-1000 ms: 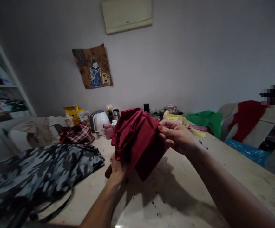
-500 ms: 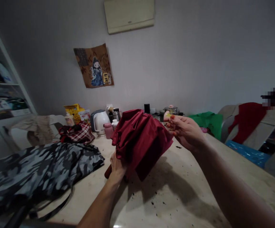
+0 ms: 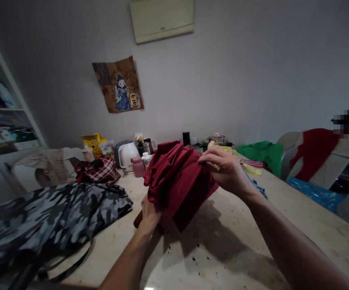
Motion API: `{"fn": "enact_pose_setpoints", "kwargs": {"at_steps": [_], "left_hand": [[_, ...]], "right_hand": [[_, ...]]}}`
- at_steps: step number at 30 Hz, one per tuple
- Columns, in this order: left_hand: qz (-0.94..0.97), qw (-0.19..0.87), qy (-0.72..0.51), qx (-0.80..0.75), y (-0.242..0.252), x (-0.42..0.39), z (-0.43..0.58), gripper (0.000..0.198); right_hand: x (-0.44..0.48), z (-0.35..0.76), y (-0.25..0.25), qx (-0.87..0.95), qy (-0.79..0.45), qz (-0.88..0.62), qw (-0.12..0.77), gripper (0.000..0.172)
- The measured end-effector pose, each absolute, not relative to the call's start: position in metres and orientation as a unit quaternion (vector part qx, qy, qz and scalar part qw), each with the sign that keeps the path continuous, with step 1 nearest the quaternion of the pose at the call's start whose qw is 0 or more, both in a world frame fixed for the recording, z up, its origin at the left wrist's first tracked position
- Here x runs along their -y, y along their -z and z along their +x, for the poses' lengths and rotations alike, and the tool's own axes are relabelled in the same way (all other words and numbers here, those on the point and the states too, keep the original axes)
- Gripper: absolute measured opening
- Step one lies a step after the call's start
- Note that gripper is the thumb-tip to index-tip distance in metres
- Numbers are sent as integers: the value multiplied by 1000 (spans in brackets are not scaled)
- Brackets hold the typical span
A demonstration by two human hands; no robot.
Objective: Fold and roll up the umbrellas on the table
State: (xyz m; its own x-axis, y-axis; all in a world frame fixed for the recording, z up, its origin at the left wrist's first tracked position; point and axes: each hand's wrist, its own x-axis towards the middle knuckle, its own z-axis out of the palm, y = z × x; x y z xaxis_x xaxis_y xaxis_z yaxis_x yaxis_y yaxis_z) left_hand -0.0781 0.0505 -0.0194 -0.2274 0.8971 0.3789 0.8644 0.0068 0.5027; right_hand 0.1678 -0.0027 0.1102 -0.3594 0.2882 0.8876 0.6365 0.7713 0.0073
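Observation:
A dark red umbrella (image 3: 177, 181) with loosely bunched canopy is held above the table, its brown handle (image 3: 137, 220) poking out at the lower left. My left hand (image 3: 149, 211) is closed around it just by the handle, its fingers mostly hidden under the cloth. On the right side of the canopy, my right hand (image 3: 224, 167) pinches a fold of the red fabric between thumb and fingers. Left of these lies a grey camouflage umbrella (image 3: 53, 213), its black strap (image 3: 74, 264) trailing over the table.
Dark specks dot the pale table (image 3: 237, 249). Along its back stand a white kettle (image 3: 128, 155), a pink bottle (image 3: 137, 166), a glass-lidded pot (image 3: 217, 139) and a plaid bag (image 3: 104, 169). Green cloth (image 3: 261, 155) lies at the right, near a chair with red cloth (image 3: 313, 153).
My right hand has moved left and inward onto the canopy, with its fingertips now on the red fabric. My left hand and the camouflage umbrella stay nearly in place.

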Motion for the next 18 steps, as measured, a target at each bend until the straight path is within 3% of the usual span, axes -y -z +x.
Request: {"fn": "enact_pose_setpoints", "kwargs": {"at_steps": [8,11,15,18], "left_hand": [[644,45,-292,-706,10,-43,-72,25],[639,42,-304,-705,12,-44,-74,28],[642,40,-292,-708,13,-43,-74,22],[649,47,-307,-695,16,-45,-73,23]], "right_hand": [[6,161,-106,723,59,-347,595,23],[6,161,-107,753,7,-335,567,17],[9,159,-111,801,33,-268,533,5],[7,158,-110,781,40,-269,562,11]]}}
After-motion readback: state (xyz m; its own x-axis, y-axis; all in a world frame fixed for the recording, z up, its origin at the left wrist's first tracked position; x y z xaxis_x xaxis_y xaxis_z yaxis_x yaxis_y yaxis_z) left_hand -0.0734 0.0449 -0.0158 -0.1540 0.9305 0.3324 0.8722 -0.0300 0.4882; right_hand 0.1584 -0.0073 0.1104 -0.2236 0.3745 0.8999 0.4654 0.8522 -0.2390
